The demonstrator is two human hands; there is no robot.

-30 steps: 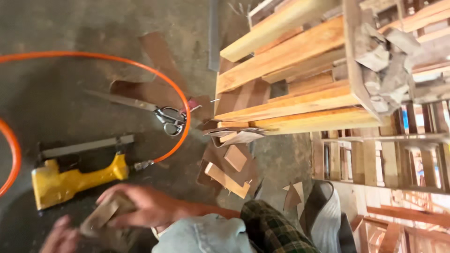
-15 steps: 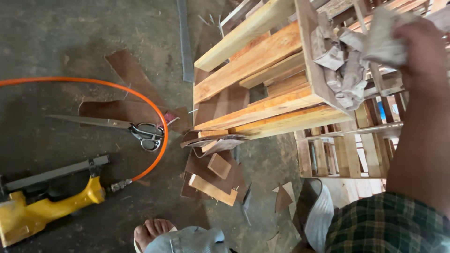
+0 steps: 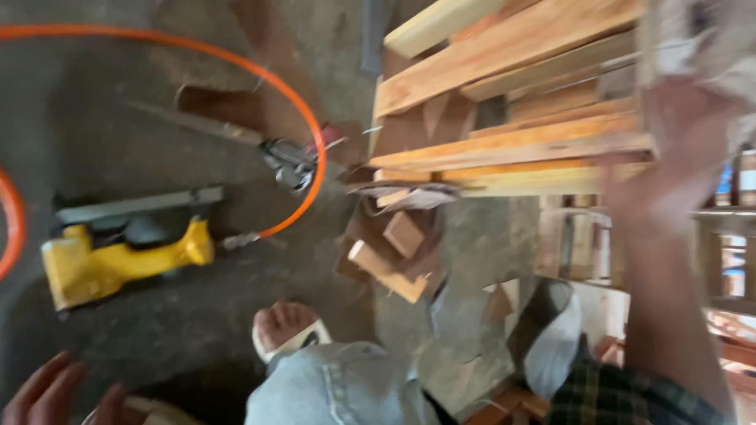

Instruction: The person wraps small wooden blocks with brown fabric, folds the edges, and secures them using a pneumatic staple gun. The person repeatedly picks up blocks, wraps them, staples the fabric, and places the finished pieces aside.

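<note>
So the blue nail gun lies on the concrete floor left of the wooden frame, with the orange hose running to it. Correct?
Not quite: the nail gun is yellow, not blue, as the head view shows. It does lie on the floor left of the wooden frame, with the orange hose running to it.

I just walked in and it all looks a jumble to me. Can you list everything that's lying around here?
Nail gun: one, yellow and grey, on the floor at left.
Air hose: one, orange, looping across the floor to the gun.
Scissors: one pair, metal, under the hose loop.
Wooden frame: one, pale slats, upper right.
Wood offcuts: several, brown, below the frame.
Cloth scraps: a bunch, pale, top right.
Foot: one, in a sandal, bottom centre.
Left hand: bottom left corner, blurred.
Right hand: raised at the scraps, blurred.
</note>
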